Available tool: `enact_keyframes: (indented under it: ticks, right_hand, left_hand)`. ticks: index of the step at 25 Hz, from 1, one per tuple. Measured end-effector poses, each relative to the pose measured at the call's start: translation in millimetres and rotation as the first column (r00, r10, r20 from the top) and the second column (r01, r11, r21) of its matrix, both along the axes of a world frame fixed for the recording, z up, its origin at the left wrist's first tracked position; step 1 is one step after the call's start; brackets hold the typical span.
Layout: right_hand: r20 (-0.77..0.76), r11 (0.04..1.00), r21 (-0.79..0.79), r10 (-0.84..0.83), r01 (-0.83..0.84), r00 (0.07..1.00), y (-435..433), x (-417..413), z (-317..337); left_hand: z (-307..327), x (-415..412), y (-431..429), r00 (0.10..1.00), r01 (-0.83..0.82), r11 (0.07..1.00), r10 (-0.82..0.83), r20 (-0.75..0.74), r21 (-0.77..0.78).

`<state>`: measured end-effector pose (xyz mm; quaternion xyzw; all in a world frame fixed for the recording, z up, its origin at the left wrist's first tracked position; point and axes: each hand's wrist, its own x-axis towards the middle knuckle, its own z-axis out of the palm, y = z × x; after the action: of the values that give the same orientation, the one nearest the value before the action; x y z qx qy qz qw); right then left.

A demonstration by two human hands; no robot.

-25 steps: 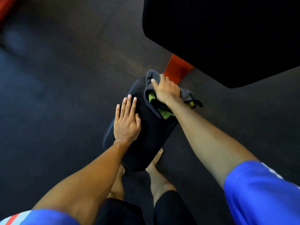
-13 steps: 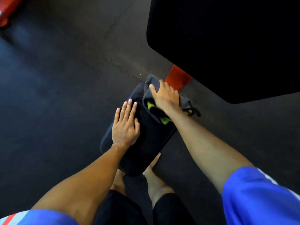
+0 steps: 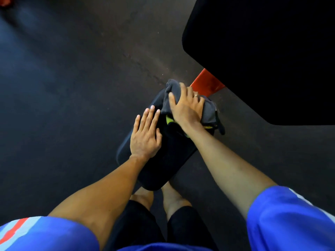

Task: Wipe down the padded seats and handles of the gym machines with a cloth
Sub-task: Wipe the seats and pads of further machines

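The black padded seat (image 3: 168, 156) runs lengthwise from the near end, just above the person's bare feet (image 3: 174, 196), up and to the right toward an orange frame piece (image 3: 206, 84), so its long axis lies on a diagonal across the middle of the view. Its cover is smooth, dark and rounded at the corners. A grey cloth (image 3: 208, 113) with a yellow-green patch showing beneath lies bunched on the seat's far end. The right hand (image 3: 186, 109) presses flat on top of the cloth, fingers spread over it rather than closed around it. The left hand (image 3: 145, 136) rests open, palm down, on the seat's left side. The floor (image 3: 72, 87) is dark rubbery matting; a larger black pad (image 3: 262, 51) fills the upper right
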<state>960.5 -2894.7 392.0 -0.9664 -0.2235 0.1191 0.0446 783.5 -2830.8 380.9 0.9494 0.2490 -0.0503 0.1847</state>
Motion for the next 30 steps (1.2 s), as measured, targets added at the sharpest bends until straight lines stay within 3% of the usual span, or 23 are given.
enact_keyframes:
  ticks: [2,6,14,22,25,30]
  right_hand:
    - [0.138,0.991,0.032,0.128,-0.133,0.982,-27.7,-38.7,3.0]
    - [0.149,0.953,0.031,0.294,-0.302,0.944,-62.5,-77.0,0.7]
    - [0.089,0.974,0.122,0.179,-0.189,0.98,23.2,-0.7,-7.9]
    - [0.139,0.859,0.018,0.505,-0.512,0.852,-89.4,-50.3,3.1]
    - [0.179,0.876,0.11,0.447,-0.469,0.876,-41.6,-27.0,-7.3]
    - [0.101,0.893,0.144,0.417,-0.427,0.904,23.2,3.0,-6.7]
  left_hand:
    - [-0.8,-1.1,1.3,1.0,0.013,1.0,-0.013,-0.004,-0.005]
    - [-5.0,-2.2,1.2,0.999,0.038,0.999,-0.038,-0.012,0.024]
    - [-4.3,-0.4,-0.2,0.999,-0.009,1.0,0.009,0.032,0.005]
    - [-2.4,0.0,-2.1,0.997,-0.039,0.999,0.039,0.073,0.003]
    - [-3.6,0.8,-1.5,0.995,-0.058,0.998,0.054,0.088,0.035]
    - [-4.4,-0.7,-8.1,0.98,-0.185,0.982,0.181,0.079,0.042]
